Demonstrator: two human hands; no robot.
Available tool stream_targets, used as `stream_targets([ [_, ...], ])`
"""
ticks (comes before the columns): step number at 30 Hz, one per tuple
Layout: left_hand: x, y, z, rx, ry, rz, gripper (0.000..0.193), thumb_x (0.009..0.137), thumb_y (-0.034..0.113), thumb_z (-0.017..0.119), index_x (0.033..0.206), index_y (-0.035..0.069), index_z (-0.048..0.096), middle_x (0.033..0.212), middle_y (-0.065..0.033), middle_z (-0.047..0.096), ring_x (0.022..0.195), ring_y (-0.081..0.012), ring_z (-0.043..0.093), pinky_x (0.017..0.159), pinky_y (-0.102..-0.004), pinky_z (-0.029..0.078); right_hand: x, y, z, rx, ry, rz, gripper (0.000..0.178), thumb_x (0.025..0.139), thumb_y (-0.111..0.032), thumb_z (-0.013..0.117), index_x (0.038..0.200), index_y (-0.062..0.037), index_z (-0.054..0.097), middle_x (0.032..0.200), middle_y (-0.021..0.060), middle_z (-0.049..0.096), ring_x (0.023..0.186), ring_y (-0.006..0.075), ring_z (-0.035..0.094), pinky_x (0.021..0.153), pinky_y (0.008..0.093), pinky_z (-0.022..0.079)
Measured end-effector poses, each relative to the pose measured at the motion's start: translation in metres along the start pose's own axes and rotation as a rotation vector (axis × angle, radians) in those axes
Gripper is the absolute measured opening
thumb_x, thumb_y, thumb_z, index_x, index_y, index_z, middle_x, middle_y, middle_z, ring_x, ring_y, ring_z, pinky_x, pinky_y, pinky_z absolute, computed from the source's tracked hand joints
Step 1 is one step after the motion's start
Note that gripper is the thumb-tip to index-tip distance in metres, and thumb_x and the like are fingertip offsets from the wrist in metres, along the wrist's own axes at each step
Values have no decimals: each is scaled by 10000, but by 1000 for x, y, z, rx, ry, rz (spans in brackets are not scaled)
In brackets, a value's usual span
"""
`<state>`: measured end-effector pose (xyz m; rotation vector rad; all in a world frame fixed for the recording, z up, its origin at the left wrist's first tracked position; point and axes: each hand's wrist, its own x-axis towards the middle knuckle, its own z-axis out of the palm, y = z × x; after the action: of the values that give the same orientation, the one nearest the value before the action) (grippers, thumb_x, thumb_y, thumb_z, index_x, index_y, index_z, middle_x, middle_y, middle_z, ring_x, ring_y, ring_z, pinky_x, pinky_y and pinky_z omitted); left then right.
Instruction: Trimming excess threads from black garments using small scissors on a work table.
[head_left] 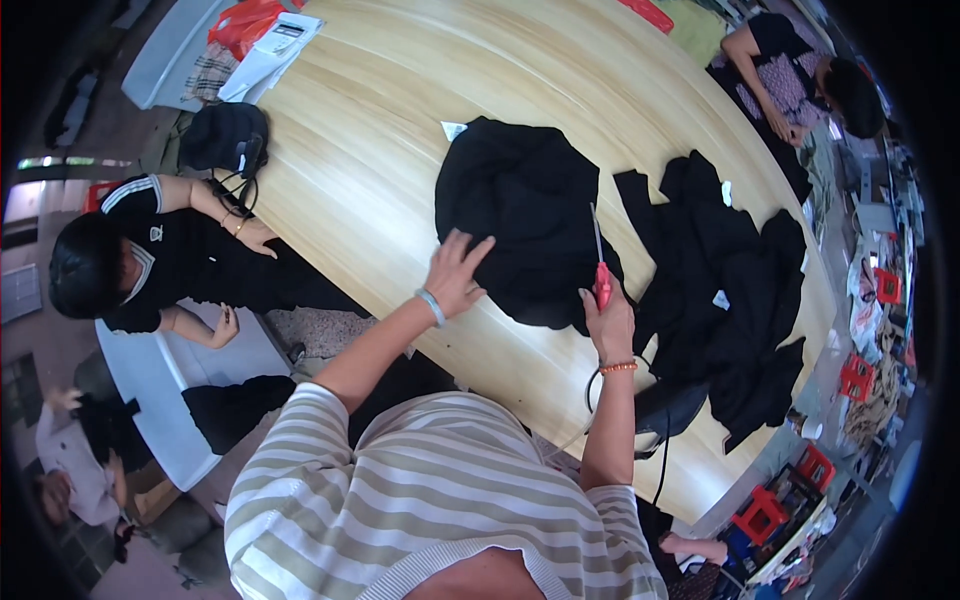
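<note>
A bundle of black cloth (520,220) lies on the pale wooden table (370,150) in front of me, with a small white tag at its far left corner. My left hand (457,275) rests on its near left edge, open with fingers spread. At its right edge, my right hand (610,320) is closed round a red-handled tool (602,284) with a long, thin metal shaft. The shaft points away from me along the cloth's right side. I cannot make out whether its tip touches the cloth. Farther right, more black garments (700,260) with small white labels lie loosely spread.
A dark machine-like object (668,408) with cables sits by my right forearm, at the table's near edge. A black cap-like object (225,138) lies at the left edge, near a seated person (170,245). Another person (780,85) works at the far right. Red stools (760,515) stand beyond the table.
</note>
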<state>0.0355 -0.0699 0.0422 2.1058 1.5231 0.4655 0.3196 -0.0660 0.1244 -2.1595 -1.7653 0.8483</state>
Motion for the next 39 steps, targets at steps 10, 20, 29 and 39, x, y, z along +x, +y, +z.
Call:
stream_targets([
  [10, 22, 71, 57, 295, -81, 483, 667, 635, 237, 787, 1256, 133, 566, 1283, -160, 503, 1264, -330, 412, 1082, -547, 257, -13, 47, 1, 61, 170, 34, 496, 839, -174, 675, 1295, -54, 520, 1146, 209, 604, 1030, 381, 600, 886, 425, 484],
  [20, 94, 144, -69, -1343, 129, -151, 204, 889, -6, 560, 1092, -19, 573, 998, -58, 645, 888, -103, 595, 783, -242, 486, -34, 73, -28, 66, 232, 119, 462, 865, -220, 657, 1278, -54, 535, 1088, 231, 622, 969, 386, 622, 835, 428, 501],
  [29, 95, 244, -223, -2051, -45, 370, 333, 963, 43, 472, 1293, 2, 465, 1231, -151, 586, 1151, -254, 582, 993, -395, 470, -37, 61, -44, 153, 281, 36, 450, 866, -228, 677, 1240, -8, 559, 965, 198, 676, 904, 337, 667, 806, 362, 515],
  [39, 73, 293, -269, -2043, -458, 853, 410, 1031, 218, 342, 1415, 76, 368, 1476, -171, 356, 1378, -339, 331, 1134, -564, 256, -63, 14, -67, 570, 235, -170, 507, 794, -188, 773, 1215, 4, 564, 871, 77, 652, 780, 165, 605, 764, 274, 497],
])
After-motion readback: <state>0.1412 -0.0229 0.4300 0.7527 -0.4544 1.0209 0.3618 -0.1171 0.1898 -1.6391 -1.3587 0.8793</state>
